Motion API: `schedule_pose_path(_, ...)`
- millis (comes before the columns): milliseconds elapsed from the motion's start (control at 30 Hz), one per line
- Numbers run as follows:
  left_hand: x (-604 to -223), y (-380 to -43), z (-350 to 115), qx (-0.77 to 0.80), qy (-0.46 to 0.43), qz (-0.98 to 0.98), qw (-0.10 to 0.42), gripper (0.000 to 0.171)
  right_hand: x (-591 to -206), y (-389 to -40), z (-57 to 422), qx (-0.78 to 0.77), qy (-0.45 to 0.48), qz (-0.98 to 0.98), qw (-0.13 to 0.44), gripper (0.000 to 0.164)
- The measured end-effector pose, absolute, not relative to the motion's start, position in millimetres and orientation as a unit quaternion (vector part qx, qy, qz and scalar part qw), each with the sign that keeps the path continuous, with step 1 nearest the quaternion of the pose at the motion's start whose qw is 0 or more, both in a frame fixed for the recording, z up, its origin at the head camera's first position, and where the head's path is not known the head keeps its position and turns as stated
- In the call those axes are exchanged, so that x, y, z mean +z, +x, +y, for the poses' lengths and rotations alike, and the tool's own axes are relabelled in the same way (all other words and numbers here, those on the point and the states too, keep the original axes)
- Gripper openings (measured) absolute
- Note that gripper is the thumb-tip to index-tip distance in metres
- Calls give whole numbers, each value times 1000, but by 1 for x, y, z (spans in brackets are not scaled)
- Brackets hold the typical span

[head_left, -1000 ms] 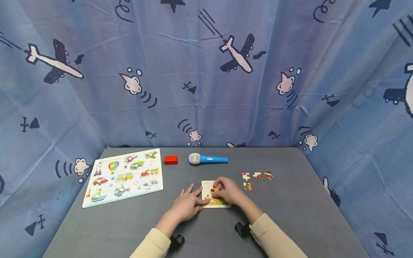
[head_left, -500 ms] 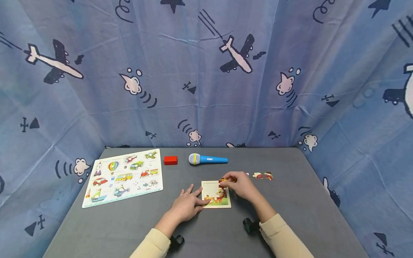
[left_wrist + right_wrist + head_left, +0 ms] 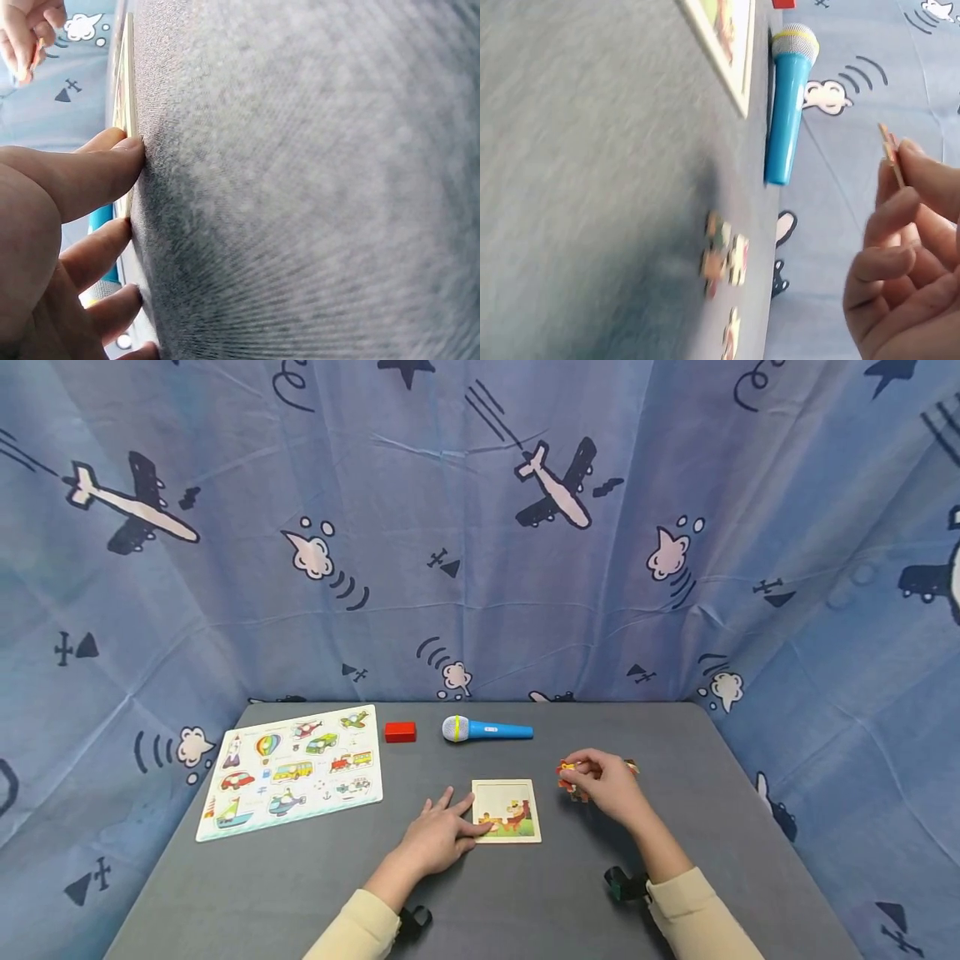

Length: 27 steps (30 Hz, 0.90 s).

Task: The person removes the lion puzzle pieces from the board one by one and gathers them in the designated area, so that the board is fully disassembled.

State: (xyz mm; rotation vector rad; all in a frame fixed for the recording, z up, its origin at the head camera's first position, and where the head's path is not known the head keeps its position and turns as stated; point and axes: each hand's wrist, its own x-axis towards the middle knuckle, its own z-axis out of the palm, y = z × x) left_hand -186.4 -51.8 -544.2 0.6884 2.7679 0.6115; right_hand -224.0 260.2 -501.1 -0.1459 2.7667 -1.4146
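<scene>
A small square puzzle tray (image 3: 491, 795) lies on the grey table, with joined pieces showing an animal picture along its lower and right parts. My left hand (image 3: 437, 839) rests at its left side, fingers spread. Its thumb and a finger touch the tray's edge, as the left wrist view shows. To the right of the tray, my right hand (image 3: 611, 787) pinches a red and yellow puzzle piece (image 3: 890, 151) between thumb and fingertips, raised above the table. Loose puzzle pieces (image 3: 714, 255) lie below that hand, mostly hidden by it in the head view.
A blue toy microphone (image 3: 498, 731) and a red block (image 3: 400, 732) lie toward the table's back. On the left is a large vehicle picture board (image 3: 288, 772). A blue curtain (image 3: 480, 568) with airplane prints hangs behind the table.
My right hand has moved right, from over the puzzle tray to above the loose pieces, carrying the puzzle piece. More of the tray's picture shows. The left hand stays in place.
</scene>
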Motion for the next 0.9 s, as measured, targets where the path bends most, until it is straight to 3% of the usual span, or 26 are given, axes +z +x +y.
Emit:
schedule_pose_path(267, -542, -185, -52, 211, 237, 942, 110, 36, -508, -223, 288, -440, 0, 898, -20, 26)
schedule_pose_path(567, -541, -185, -51, 218, 228, 942, 116, 36, -518, -221, 315, -413, 24, 910, -11, 33)
schedule_pose_path(900, -542, -185, -53, 216, 230, 942, 113, 36, -536, -227, 325, -360, 39, 932, 19, 25)
